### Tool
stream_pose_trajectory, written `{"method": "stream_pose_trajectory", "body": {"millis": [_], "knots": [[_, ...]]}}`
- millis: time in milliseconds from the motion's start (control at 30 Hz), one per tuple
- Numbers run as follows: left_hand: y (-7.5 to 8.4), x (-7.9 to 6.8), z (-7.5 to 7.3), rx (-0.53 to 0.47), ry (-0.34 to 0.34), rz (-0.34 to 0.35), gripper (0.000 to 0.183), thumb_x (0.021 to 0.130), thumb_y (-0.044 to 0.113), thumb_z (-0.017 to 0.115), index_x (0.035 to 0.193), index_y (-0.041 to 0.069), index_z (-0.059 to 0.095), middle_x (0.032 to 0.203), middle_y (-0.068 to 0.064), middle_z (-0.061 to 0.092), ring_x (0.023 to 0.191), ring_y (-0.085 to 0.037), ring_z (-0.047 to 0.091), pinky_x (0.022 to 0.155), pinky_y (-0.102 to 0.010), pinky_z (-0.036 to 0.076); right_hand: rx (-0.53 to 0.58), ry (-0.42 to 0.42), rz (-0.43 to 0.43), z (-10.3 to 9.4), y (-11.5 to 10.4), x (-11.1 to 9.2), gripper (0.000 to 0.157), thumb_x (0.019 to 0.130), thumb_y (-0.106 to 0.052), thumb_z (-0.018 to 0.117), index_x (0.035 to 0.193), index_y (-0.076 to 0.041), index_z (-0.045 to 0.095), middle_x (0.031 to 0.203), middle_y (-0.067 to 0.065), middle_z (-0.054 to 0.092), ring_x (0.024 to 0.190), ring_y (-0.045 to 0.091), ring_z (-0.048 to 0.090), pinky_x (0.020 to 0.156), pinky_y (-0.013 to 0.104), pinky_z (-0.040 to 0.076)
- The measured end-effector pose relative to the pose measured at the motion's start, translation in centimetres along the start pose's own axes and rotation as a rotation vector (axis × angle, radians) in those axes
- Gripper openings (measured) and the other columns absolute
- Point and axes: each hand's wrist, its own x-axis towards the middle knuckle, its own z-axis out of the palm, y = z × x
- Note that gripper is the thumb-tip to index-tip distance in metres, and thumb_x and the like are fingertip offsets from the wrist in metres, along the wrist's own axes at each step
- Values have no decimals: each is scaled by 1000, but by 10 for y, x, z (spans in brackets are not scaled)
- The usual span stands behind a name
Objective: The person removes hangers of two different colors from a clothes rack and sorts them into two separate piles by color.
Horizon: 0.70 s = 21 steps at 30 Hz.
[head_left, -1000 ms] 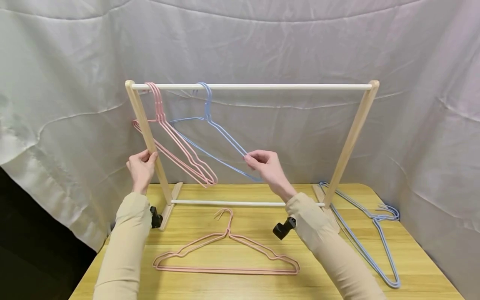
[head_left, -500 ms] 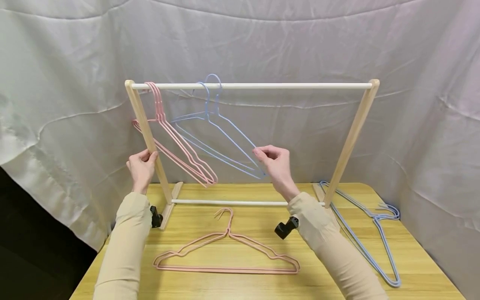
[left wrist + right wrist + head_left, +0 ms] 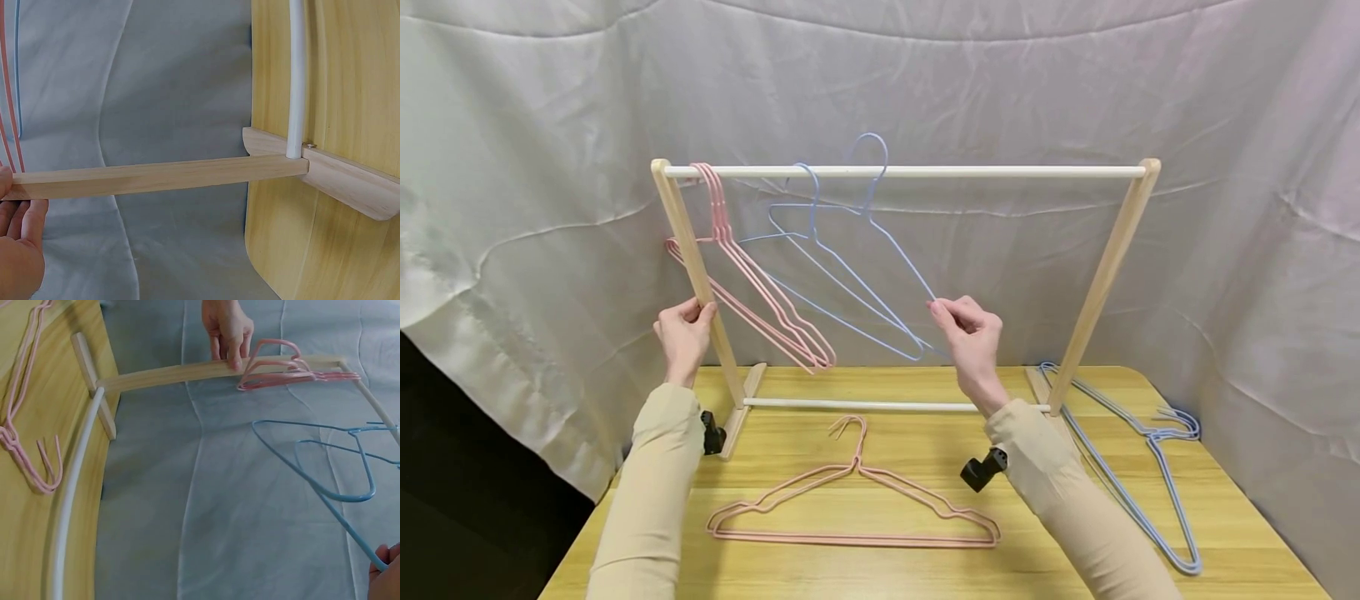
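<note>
My left hand [image 3: 683, 337] grips the left wooden upright [image 3: 685, 242] of a small clothes rack. My right hand [image 3: 976, 342] pinches a blue hanger [image 3: 349, 529] near the lower end of its sloping arm. The hook of that hanger rises above the white rail [image 3: 1000, 172], tilted, its body slanting down to my fingers. Another blue hanger [image 3: 813, 218] hangs on the rail just left of it. Several pink hangers [image 3: 721, 229] hang bunched beside the left upright. In the right wrist view, only part of my right hand shows at the lower right corner.
Pink hangers [image 3: 857, 542] lie stacked on the wooden table [image 3: 850, 575] in front of the rack. Blue hangers [image 3: 1176, 512] lie at the right, by the rack's right upright [image 3: 1105, 283]. A low white bar [image 3: 880, 406] joins the feet. Grey curtain [image 3: 970, 92] hangs behind.
My right hand has moved right with one blue hanger, drawing it apart from the other blue one; its hook has risen above the rail. My left hand has stayed on the upright.
</note>
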Motion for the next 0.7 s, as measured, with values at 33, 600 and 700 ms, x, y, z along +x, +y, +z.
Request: {"method": "stream_pose_trajectory", "body": {"millis": [33,600,700], "knots": [[0,0,0,-2,-2,2,26,96,19,68,118,6,75,112,-16,75,97,-20,71,72,-8,42,6,7,-9,-1,1,-1,21,89,10,67,101,28,64,73,-11,67,72,1,58,66,12,46],[0,0,0,-3,-6,1,27,96,20,68,119,6,75,113,-16,75,100,-23,71,71,-6,42,3,88,-146,-45,18,-16,18,90,9,66,95,26,66,74,-9,69,68,0,54,62,11,43],[0,-1,0,-7,-11,6,28,97,20,67,120,5,74,114,-17,74,104,-29,71,71,-6,41,-2,100,-155,-54,20,-20,17,89,11,65,94,27,65,73,-8,68,67,0,52,62,10,43]]}}
